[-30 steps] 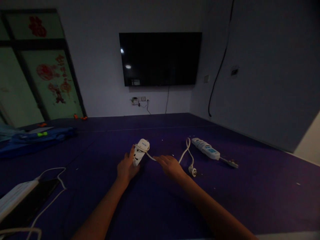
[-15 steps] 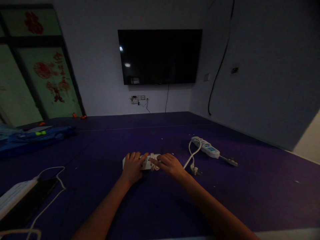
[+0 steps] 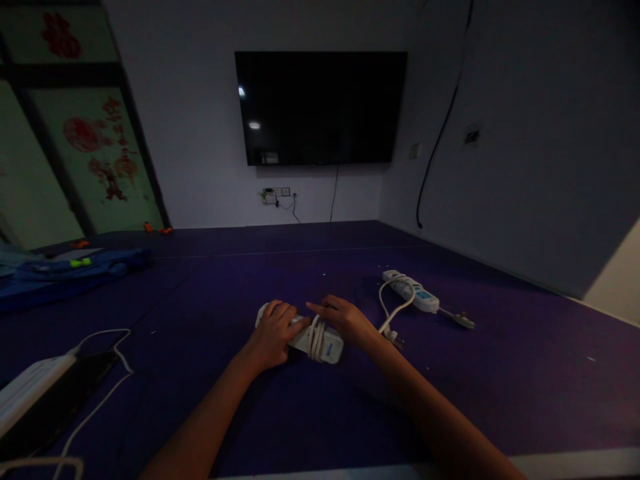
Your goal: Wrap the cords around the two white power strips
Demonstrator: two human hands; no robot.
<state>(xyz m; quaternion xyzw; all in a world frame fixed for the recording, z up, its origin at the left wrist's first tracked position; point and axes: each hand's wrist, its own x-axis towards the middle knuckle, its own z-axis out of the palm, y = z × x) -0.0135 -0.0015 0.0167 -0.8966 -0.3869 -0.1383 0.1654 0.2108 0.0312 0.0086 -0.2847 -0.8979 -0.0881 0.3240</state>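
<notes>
A white power strip lies tilted on the purple surface, with several turns of its white cord wound around its right part. My left hand is closed over the strip's left part, fingers across its top. At the wound turns, my right hand pinches the cord, index finger pointing left; its fingertips partly hide the grip. A loose white cord loop and a plug lie just right of my right wrist. Where that loop runs behind the wrist is hidden.
A second white power strip with wrapped cord and its plug lies to the right. At left are a white power strip, a dark phone-like slab and a thin white cable. Blue cloth lies farther back.
The power strip has turned, its right end swinging towards me, so more of the wound cord and end shows. My right hand has shifted slightly up and right; the loose loop has moved.
</notes>
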